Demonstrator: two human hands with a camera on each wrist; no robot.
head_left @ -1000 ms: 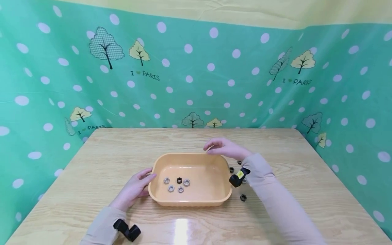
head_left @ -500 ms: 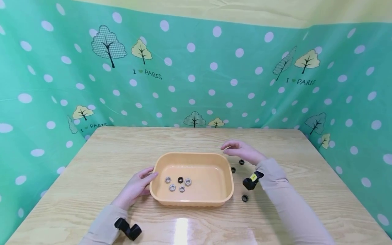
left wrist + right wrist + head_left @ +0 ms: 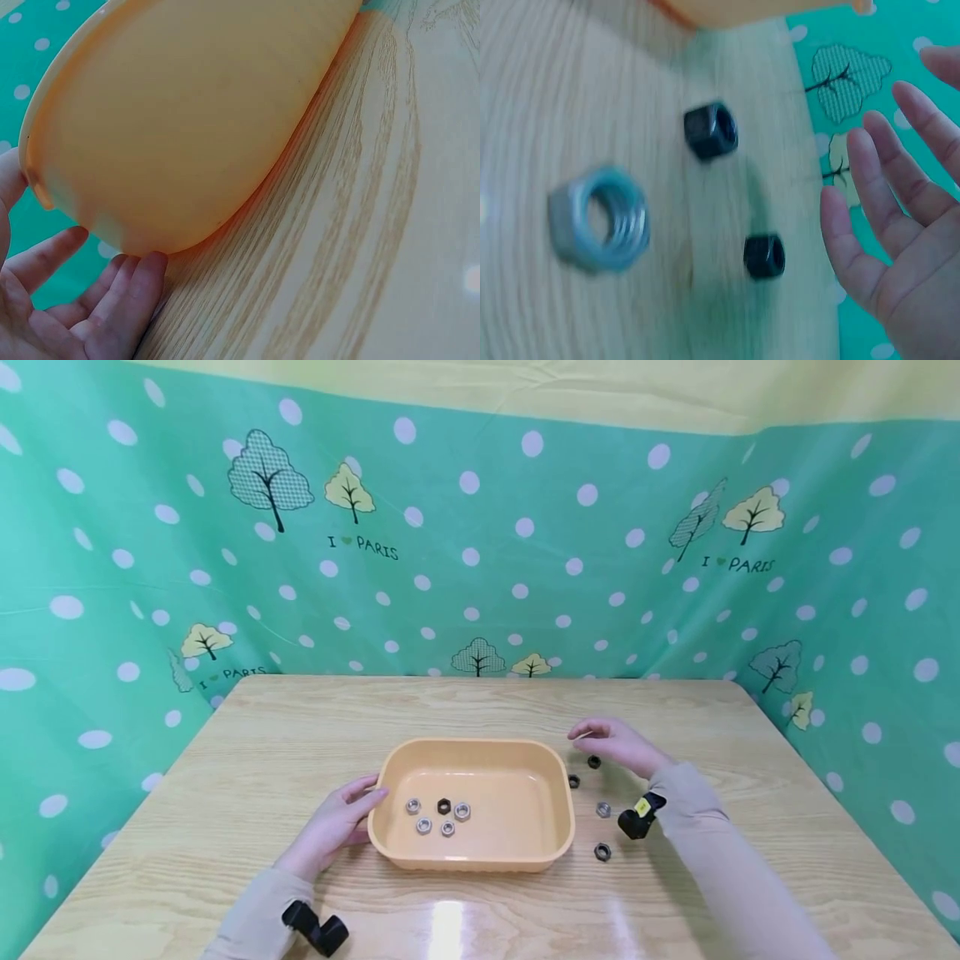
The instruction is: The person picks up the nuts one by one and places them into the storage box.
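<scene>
One peach-coloured tray point(image 3: 517, 810) sits upright in the middle of the desk point(image 3: 360, 706), and nine hex nuts are in view, five inside it and four outside. The five inside all lie in its left half: four silver nuts point(image 3: 462, 812) and one black nut point(image 3: 444, 807), the black one at the far side of the cluster, between silver ones. The four outside lie on the wood beyond the tray's right end: three dark nuts point(image 3: 602, 852) and one silver nut point(image 3: 603, 810). Two of the dark ones are towards the far side, one of them just beside the tray wall; the third is nearest the person, with the silver one between.

Two hands are present. The left hand point(image 3: 337, 822) grips the tray's left end, thumb at the rim and fingers against the outer wall. The right hand point(image 3: 615, 745) is unladen, its fingers loosely extended and spread over the desk, just beyond the farthest dark nut.

Each wrist carries one black camera point(image 3: 315, 928), two in all, over pale sleeves point(image 3: 258, 910). Behind hangs a green dotted curtain point(image 3: 420, 610) showing three "PARIS" prints.
</scene>
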